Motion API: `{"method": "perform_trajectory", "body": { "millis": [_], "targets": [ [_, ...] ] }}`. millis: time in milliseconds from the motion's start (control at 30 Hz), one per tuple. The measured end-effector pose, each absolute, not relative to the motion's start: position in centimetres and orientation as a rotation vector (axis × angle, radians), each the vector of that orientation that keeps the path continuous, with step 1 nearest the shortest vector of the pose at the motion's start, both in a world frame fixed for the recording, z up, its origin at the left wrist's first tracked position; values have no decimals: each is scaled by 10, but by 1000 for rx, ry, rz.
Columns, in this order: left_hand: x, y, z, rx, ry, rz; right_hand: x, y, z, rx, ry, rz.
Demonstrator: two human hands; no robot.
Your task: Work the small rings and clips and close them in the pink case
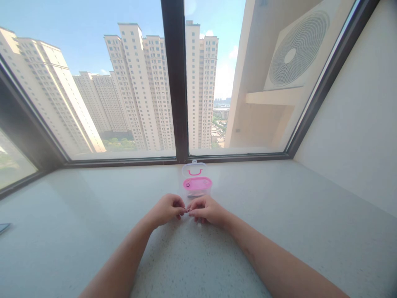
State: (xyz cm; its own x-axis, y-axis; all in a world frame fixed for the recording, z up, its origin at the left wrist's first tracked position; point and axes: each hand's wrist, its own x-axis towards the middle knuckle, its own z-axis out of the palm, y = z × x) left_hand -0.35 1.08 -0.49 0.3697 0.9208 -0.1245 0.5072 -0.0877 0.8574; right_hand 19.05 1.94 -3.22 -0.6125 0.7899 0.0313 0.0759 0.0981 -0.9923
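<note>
My left hand (166, 209) and my right hand (208, 210) meet low over the pale speckled counter, both closed in a pinch. Between their fingertips is a tiny pale, ring-like thing (187, 210), too small to name. Just beyond the hands stands a clear plastic box (209, 193) with a pink inner tray (198, 183). Its see-through lid (201, 165), with a pink handle, is up. A small dark ring-shaped item (187, 185) lies on the tray's left end. Something dark shows through the box's front. My curled fingers hide part of the counter beneath them.
The counter (102, 198) runs back to a dark-framed window (180, 82). A white wall (356, 124) bounds it at right. At the far left edge lies a flat, dark-edged object (4, 227), partly cut off. Tall buildings and an air-conditioner fan unit are outside.
</note>
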Motion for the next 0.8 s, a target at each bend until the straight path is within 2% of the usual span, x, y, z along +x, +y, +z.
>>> {"method": "perform_trajectory", "body": {
  "millis": [567,800],
  "targets": [
    [-8,14,-10,1855,1297,492,190,19,-31,-817,-1705,1609],
    [-7,12,0,1768,1259,655,186,19,-34,-888,-1611,1577]
  ]
}}
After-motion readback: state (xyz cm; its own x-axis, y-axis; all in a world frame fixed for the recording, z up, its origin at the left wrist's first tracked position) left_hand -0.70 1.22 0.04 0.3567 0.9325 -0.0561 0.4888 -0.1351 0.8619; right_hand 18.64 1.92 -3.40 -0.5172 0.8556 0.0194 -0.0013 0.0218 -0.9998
